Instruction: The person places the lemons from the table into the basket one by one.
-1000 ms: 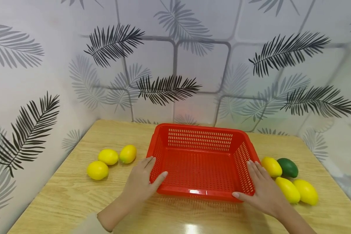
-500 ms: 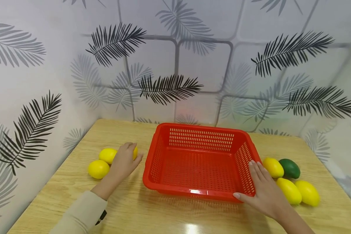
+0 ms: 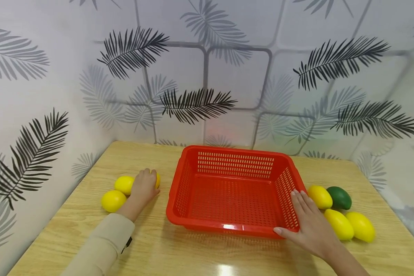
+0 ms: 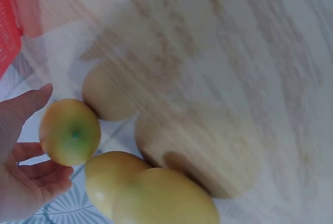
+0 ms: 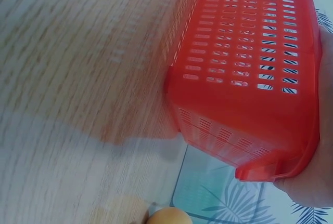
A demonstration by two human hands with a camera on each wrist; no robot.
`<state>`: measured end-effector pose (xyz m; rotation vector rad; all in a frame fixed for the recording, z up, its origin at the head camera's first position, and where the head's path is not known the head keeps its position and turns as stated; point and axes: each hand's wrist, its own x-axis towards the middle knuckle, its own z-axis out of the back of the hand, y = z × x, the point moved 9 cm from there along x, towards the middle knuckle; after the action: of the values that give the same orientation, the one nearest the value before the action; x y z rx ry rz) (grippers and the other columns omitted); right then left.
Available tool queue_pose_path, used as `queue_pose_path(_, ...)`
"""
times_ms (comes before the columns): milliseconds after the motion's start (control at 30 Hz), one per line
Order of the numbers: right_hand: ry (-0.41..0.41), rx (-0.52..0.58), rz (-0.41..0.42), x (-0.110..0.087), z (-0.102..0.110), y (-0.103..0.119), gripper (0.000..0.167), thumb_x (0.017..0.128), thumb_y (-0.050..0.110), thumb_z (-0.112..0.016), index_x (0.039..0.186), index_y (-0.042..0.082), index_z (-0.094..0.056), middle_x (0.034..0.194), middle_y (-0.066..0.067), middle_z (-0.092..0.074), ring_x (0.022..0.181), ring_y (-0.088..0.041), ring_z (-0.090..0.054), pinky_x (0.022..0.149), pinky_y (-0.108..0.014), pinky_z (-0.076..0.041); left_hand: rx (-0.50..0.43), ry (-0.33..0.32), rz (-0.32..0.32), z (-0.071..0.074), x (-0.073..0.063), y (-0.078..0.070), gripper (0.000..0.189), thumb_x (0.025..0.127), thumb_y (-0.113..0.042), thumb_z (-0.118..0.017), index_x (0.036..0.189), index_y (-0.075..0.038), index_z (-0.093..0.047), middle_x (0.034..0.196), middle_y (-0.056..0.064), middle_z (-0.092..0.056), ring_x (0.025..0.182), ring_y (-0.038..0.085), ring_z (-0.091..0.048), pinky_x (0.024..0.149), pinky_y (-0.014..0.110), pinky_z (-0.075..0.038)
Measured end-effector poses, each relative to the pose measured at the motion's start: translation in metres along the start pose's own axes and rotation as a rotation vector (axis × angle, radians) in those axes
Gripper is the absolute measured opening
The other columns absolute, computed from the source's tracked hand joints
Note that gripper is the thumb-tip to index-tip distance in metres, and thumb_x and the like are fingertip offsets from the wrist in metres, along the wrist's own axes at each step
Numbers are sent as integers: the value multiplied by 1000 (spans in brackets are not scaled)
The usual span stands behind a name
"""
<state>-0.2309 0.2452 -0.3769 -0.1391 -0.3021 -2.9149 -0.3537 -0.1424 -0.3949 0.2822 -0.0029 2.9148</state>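
My left hand (image 3: 143,188) is around a lemon (image 3: 157,180) at the left of the table, its fingers curled behind the fruit. In the left wrist view the thumb lies on one side of this lemon (image 4: 73,133) and the fingers on the other. Two more lemons, one behind (image 3: 124,185) and one in front (image 3: 113,201), lie close beside that hand. My right hand (image 3: 312,226) rests with straight fingers on the right rim of a red plastic basket (image 3: 232,229), thumb at the front corner. Nothing lies in the basket.
Right of the basket sit several fruits: a yellow one (image 3: 320,197), a dark green one (image 3: 339,197), and two more yellow ones, one longer (image 3: 339,224) and one rounder (image 3: 361,227). The wooden table (image 3: 179,253) meets a patterned wall (image 3: 227,126) behind.
My left hand has left the basket's left rim, moved left and back, and curled around the rightmost of the left lemons. The basket's front left corner shows uncovered. My right hand stays put.
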Motion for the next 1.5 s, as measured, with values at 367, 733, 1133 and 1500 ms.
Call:
queue_pose_path(367, 5, -9, -10, 0, -2, -1, 102, 78, 62, -58, 144, -7, -22, 148, -28, -25, 136, -44, -23, 105, -62, -26, -34, -26, 0, -10, 5, 6, 50, 71, -10, -78, 111, 10, -55, 101, 26, -56, 93, 37, -56, 81, 43, -53)
queue_pose_path(733, -2, -10, -5, 0, -1, -1, 101, 78, 61, -58, 143, -7, -23, 148, -28, -27, 136, -43, -23, 105, -62, -26, -125, -97, -32, -4, 1, 3, 52, 72, -6, -76, 116, 10, -54, 114, 30, -53, 103, 42, -53, 82, 47, -53)
queue_pose_path(1133, 3, -4, -10, 1, -2, -2, 102, 78, 61, -58, 144, -7, -21, 148, -28, -26, 136, -44, -23, 106, -62, -25, -280, -161, -58, 28, 4, -1, 56, 75, -9, -73, 122, 12, -50, 119, 31, -52, 107, 45, -50, 84, 50, -52)
queue_pose_path(1500, 8, 4, -19, 1, -1, -1, 102, 78, 61, -58, 144, -7, -20, 149, -27, -24, 136, -44, -21, 107, -62, -24, -371, -241, -92, 63, 3, -15, 53, 74, -6, -71, 121, 11, -52, 116, 30, -54, 104, 44, -52, 87, 49, -49)
